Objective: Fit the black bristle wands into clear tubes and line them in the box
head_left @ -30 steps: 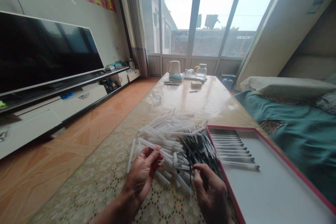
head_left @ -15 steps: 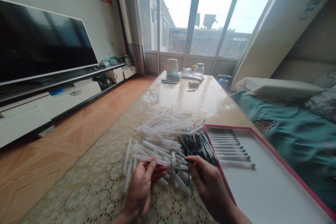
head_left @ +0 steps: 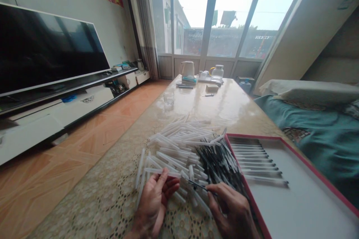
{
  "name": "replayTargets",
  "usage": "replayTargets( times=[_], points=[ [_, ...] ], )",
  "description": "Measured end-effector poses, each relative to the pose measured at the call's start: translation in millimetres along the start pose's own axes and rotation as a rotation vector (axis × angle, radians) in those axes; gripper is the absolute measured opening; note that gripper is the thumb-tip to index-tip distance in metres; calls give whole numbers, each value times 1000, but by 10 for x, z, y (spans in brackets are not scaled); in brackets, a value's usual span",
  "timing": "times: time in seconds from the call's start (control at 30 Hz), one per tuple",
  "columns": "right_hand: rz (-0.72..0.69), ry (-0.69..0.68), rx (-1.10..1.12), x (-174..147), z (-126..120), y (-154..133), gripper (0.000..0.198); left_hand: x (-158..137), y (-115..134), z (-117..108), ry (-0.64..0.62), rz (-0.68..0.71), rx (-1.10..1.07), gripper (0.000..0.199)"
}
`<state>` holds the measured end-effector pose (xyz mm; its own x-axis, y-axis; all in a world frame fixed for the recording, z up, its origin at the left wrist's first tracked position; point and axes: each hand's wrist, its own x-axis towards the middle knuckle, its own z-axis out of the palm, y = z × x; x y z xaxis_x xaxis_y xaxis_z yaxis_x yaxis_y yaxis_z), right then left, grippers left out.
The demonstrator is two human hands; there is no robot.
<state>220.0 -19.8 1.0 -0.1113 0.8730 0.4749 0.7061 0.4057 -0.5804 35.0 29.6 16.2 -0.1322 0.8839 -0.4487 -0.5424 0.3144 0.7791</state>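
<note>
My left hand (head_left: 153,199) pinches a translucent white plastic tube (head_left: 155,172) between thumb and fingers, its end pointing right. In my right hand (head_left: 232,209) is a thin black stick (head_left: 199,185), its tip close to that end of the tube; whether it has entered cannot be made out. Beyond my hands lies a loose heap of similar white tubes (head_left: 175,157). A heap of thin black sticks (head_left: 220,162) rests right of it, against a shallow white box with a pink-red rim (head_left: 249,196). Inside the box, several tubes with dark ends (head_left: 259,164) lie in a row.
A clear drinking glass (head_left: 168,100) stands on the patterned table (head_left: 92,198). Toward its far end are a pale kettle (head_left: 187,69), a glass jug (head_left: 217,72) and a small box (head_left: 212,87). A teal-covered sofa (head_left: 316,123) is at the right.
My right hand has lowered slightly and shifted right, and the black stick has turned flatter, toward the tube's end. My left hand keeps its hold on the tube. The camera view has turned a little left.
</note>
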Motion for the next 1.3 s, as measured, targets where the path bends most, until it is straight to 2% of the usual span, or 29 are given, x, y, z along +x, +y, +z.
replayTargets(
  times=[0.23, 0.4, 0.67, 0.8, 0.87, 0.93, 1.0, 1.13, 1.23, 1.3],
  points=[
    [-56, -33, -64, 31, -60, -16, 13, -51, -28, -1, -130, 12, 91, 7],
    [46, 26, -59, 26, -98, -79, 9, -91, -19, 1, -202, 2, 35, 17],
    [88, 17, 60, -12, -34, -104, 10, -136, -25, -1, -202, -29, -1, 18],
    [103, 17, 141, -34, 40, -153, 5, -235, -121, 15, -312, -92, 14, 13],
    [139, 42, 264, -27, 47, -173, 14, -257, -144, 18, -348, -150, -14, 9],
    [205, 85, 405, -1, 33, -176, 27, -243, -135, 13, -308, -204, -88, 3],
    [256, 118, 459, 34, 16, -162, 36, -201, -100, 2, -227, -250, -193, 10],
    [131, 129, 242, 67, 40, -115, 36, -119, -11, -9, -130, -278, -303, 25],
    [54, 119, 149, 53, 94, -90, 37, -112, 60, 8, -73, -276, -337, 29],
    [18, 115, 77, 51, 128, -74, 30, -130, 106, 25, -60, -289, -362, 30]
  ],
)
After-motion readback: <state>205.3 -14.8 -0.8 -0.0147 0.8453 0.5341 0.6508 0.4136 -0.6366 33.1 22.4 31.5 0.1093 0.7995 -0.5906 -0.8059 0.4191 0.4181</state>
